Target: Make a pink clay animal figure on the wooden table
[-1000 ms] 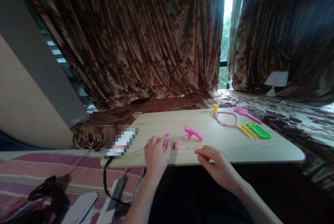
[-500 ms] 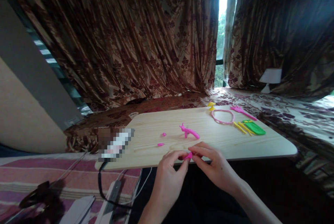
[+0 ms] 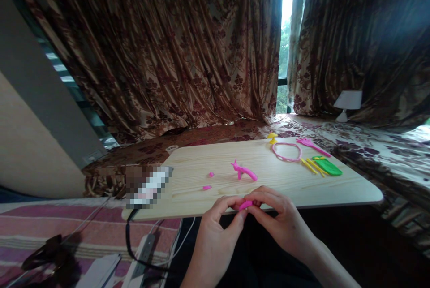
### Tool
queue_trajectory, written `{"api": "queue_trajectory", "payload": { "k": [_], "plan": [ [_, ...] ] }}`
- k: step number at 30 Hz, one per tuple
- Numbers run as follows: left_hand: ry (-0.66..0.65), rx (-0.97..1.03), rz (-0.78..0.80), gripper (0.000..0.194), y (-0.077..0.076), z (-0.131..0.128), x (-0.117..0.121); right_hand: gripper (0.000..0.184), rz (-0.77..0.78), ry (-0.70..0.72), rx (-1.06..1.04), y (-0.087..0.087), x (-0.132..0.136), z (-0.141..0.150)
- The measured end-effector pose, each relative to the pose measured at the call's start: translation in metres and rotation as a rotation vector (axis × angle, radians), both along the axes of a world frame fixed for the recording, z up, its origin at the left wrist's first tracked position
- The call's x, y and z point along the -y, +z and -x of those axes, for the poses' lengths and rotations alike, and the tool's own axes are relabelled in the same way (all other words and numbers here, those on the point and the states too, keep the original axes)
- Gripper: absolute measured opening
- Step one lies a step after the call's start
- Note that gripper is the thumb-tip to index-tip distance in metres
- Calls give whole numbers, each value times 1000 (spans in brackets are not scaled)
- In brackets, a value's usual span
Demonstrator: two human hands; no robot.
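A small lump of pink modelling clay is pinched between the fingertips of both hands, at the table's near edge. My left hand grips its left side with thumb and forefinger. From the right, my right hand closes its thumb and fingers on it. Beyond the hands, a pink clay animal figure with a long body stands on the table. Two small pink clay pieces, a round one and an oblong one, lie to the figure's left.
On the pale wooden table, to the right, lie a pink clay ring, a pink hand-shaped stick, several yellow strips, a green clay slab and a yellow mushroom-like piece. A blurred-out object with a black cable sits left.
The pink clay in my fingers has turned and now shows a longer, flatter side. Both hands have shifted slightly, and the pieces on the table stay where they were.
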State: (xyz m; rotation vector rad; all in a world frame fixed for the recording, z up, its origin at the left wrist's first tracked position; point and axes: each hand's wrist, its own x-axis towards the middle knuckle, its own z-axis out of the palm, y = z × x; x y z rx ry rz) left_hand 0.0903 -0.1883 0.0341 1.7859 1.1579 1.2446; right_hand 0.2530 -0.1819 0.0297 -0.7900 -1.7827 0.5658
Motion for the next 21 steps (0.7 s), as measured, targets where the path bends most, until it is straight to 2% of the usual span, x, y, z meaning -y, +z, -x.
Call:
{"api": "queue_trajectory", "payload": {
  "k": [6, 11, 15, 21],
  "plan": [
    [-3, 11, 13, 11, -1, 0, 1, 15, -3, -3, -2, 2, 1, 0],
    [-20, 41, 53, 18, -2, 2, -1, 25, 40, 47, 27, 4, 1, -5],
    [-26, 39, 72, 19, 2, 2, -1, 15, 25, 34, 41, 6, 1, -8],
    [-43, 66, 68, 22, 7, -1, 1, 12, -3, -14, 6, 3, -1, -4]
  ]
}}
